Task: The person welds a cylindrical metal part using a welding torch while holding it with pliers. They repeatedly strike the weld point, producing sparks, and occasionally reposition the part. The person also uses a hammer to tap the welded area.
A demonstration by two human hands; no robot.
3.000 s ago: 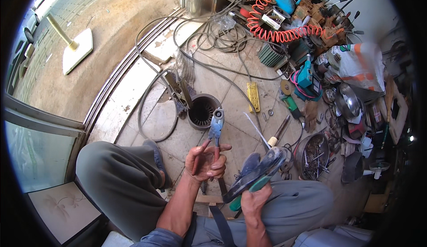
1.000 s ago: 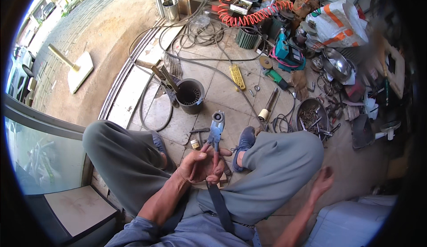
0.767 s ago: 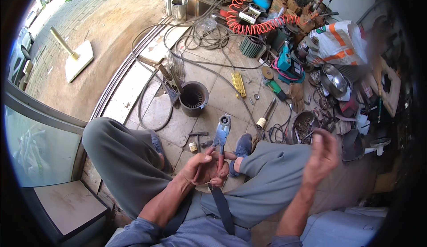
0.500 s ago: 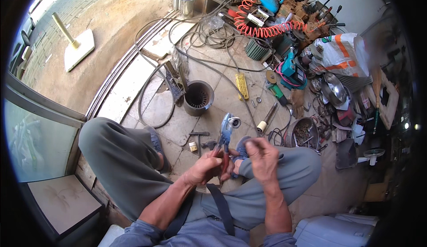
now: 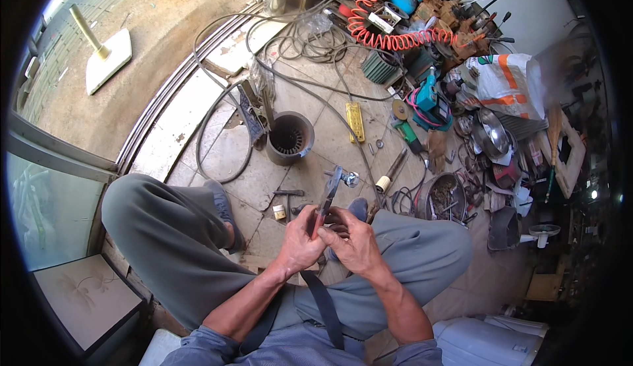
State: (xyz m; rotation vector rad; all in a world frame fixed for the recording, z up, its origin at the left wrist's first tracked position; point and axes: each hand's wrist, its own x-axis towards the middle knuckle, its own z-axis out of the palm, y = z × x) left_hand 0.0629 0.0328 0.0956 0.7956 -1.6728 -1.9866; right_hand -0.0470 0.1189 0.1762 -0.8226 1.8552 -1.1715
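Observation:
A pair of pliers (image 5: 334, 186) with red handles stands upright over the floor between my knees. In its jaws is a small shiny round metal part (image 5: 351, 179). My left hand (image 5: 301, 242) is closed around the handles. My right hand (image 5: 356, 242) is closed at the same handles from the other side, thumbs close together. The fingers hide most of the grips. Just beyond my left hand lie a hammer (image 5: 288, 193) and a small pale jar (image 5: 279, 212) on the tiles.
A dark metal cylinder (image 5: 290, 139) stands ahead, with a yellow power strip (image 5: 355, 122) to its right. Beyond loops a black hose (image 5: 316, 89). To the right are a green angle grinder (image 5: 410, 136), a metal bowl (image 5: 442, 196) and a white sack (image 5: 504, 82).
My right hand has come down and left onto the pliers' handles, from raised and apart. The pliers have turned and their handles are now more covered by my fingers.

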